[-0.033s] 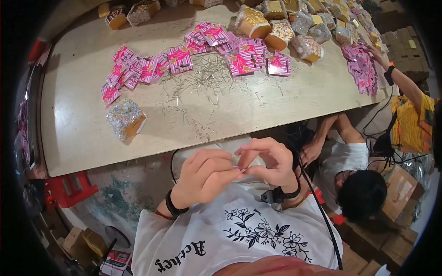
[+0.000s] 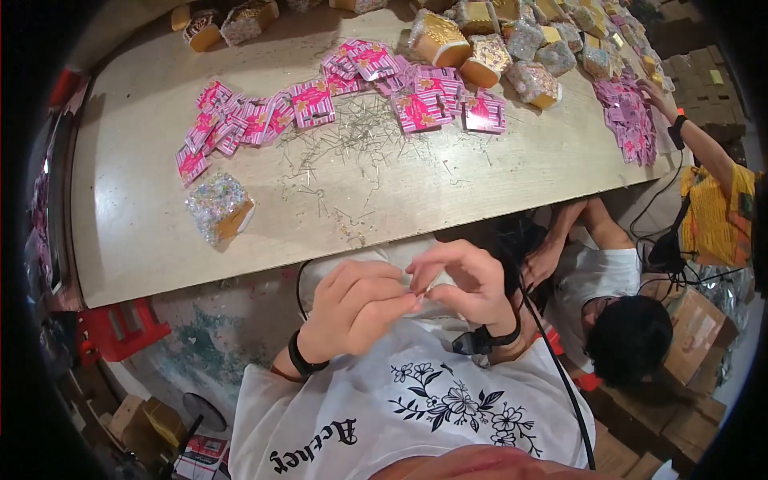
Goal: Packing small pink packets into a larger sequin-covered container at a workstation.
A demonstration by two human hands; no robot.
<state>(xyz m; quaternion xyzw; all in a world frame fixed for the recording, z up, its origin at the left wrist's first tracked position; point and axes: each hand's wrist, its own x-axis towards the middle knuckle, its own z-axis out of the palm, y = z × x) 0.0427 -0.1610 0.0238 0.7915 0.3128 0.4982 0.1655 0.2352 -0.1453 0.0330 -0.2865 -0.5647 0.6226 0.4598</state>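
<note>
My left hand [image 2: 356, 306] is closed, its fingers curled and the thumb and forefinger pinched. Its fingertips meet those of my right hand [image 2: 468, 280], which is bent in a pinch. Both hands are held over my lap, just off the table's front edge. Something small and thin shows between the fingertips, too little of it to name. On the table beyond lie a loose heap of thin metal wire pins [image 2: 360, 132] and several pink striped cards [image 2: 312, 104]. A clear bag of glittery beads with a gold base [image 2: 218, 206] lies to the left.
More glittery bags with gold bases [image 2: 440, 38] fill the far right of the table [image 2: 128, 184]. At right, another person's hand [image 2: 660, 100] touches a pile of pink cards [image 2: 628, 120]. A second person [image 2: 596, 280] sits low beside me. Cardboard boxes [image 2: 700, 332] stand at right.
The fingertips of my right hand have shifted very slightly to the left. Nothing on the table has moved.
</note>
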